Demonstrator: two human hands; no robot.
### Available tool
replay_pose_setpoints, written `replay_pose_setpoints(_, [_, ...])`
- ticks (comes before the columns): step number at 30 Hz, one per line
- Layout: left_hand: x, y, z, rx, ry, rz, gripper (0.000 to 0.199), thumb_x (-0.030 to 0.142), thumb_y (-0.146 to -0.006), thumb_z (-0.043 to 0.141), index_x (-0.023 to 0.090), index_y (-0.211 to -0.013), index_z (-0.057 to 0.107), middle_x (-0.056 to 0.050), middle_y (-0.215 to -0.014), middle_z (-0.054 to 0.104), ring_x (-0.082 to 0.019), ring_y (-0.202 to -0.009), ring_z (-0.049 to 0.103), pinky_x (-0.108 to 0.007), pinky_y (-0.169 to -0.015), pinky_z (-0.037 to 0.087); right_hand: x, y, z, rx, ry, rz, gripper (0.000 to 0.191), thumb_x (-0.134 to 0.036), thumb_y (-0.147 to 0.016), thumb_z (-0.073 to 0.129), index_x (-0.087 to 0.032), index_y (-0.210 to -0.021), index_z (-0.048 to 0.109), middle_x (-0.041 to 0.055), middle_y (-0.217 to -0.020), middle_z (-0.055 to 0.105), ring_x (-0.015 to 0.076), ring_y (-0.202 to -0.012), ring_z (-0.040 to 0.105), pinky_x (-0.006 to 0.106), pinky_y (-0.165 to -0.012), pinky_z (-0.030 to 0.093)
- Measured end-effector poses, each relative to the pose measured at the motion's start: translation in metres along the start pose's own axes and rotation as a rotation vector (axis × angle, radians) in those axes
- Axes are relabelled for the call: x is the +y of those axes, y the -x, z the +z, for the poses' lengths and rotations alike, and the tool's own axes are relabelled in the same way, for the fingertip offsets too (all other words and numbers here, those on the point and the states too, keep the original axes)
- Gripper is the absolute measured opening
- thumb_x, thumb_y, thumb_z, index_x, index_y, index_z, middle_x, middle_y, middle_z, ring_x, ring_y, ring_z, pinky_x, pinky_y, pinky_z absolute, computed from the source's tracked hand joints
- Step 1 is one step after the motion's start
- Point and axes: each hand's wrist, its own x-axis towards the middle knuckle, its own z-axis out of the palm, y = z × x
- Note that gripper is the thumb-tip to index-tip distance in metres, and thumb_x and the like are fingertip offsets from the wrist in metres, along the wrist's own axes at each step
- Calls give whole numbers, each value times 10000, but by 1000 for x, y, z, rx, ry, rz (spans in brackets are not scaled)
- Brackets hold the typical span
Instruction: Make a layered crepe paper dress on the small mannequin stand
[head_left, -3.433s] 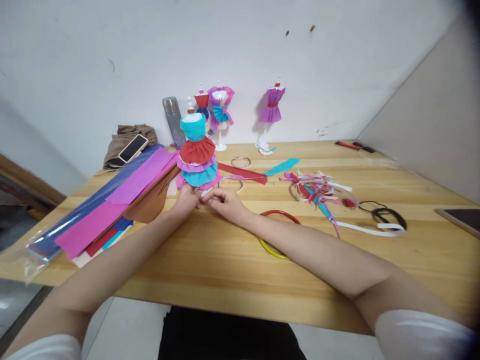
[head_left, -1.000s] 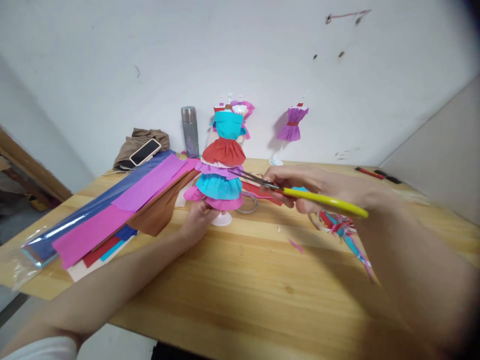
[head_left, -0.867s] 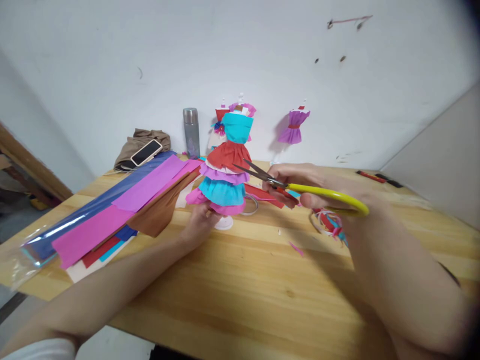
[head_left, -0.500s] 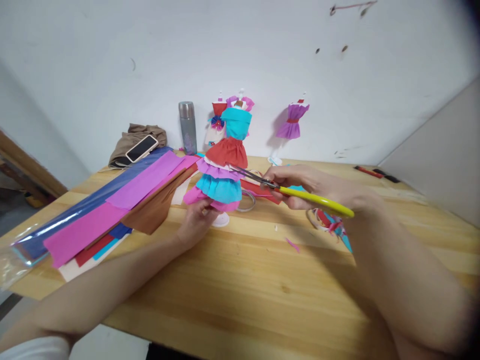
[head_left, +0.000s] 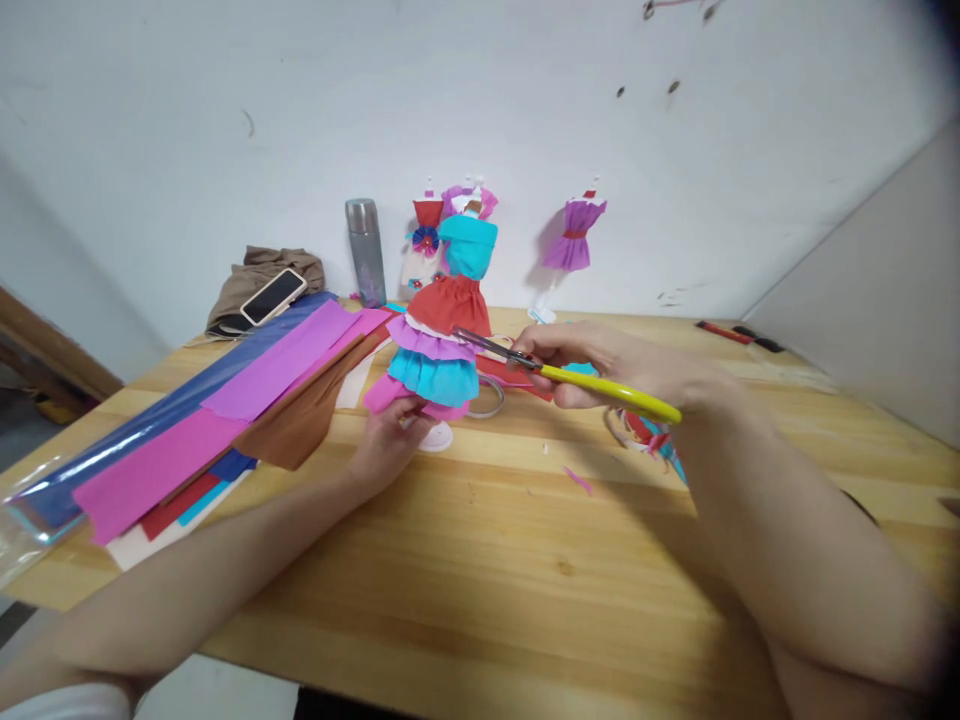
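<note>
A small dress form wears a layered paper dress (head_left: pixel 433 375) with a blue top, a red tier, then white, purple, blue and pink ruffles. My left hand (head_left: pixel 390 440) is closed at the bottom of the skirt, gripping the form low down; its fingertips are partly hidden by the pink ruffle. The form's round white base (head_left: pixel 436 437) shows just beside that hand. My right hand (head_left: pixel 592 365) grips yellow-handled scissors (head_left: pixel 611 388). Their blades point left, and the tips touch or overlap the red tier's lower edge.
Paper sheets (head_left: pixel 281 365) in several colours lie at left, near a phone (head_left: pixel 274 297) on brown cloth (head_left: pixel 247 275). Behind stand a grey flask (head_left: pixel 365 255) and other dressed forms, one in purple (head_left: pixel 576 235). A tape roll (head_left: pixel 487 397), paper scraps (head_left: pixel 649 435) and a red-black marker (head_left: pixel 739 336) lie at right.
The whole view has shifted slightly, so things appear a little further left. Both hands keep their holds, and the scissor tips remain at the red tier's edge.
</note>
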Motion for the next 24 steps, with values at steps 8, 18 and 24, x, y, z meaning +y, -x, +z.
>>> replay_pose_setpoints(8, [0, 1, 1, -16, 0, -21, 62, 228, -769, 670, 217, -763, 731, -45, -820, 744, -206, -781, 654, -336, -730, 537, -3, 0, 2, -8, -54, -28, 473, -635, -854, 640, -189, -929, 503, -6, -843, 483, 124, -732, 416, 270, -617, 328])
replay_pose_setpoints(18, [2, 2, 0, -48, 43, 0, 81, 252, -771, 661, 199, -750, 719, -41, -821, 739, -222, -806, 665, -349, -770, 543, -1, 0, 0, 8, -11, -9, 496, -680, -810, 659, -208, -888, 530, -15, -795, 500, 123, -691, 426, 257, -600, 350])
replay_pose_setpoints(24, [2, 2, 0, -44, 39, -18, 65, 220, -786, 670, 205, -740, 715, -33, -787, 729, -215, -783, 662, -332, -741, 533, -2, 0, 0, 20, 14, -33, 501, -686, -820, 639, -201, -905, 545, -6, -816, 521, 128, -694, 439, 261, -605, 354])
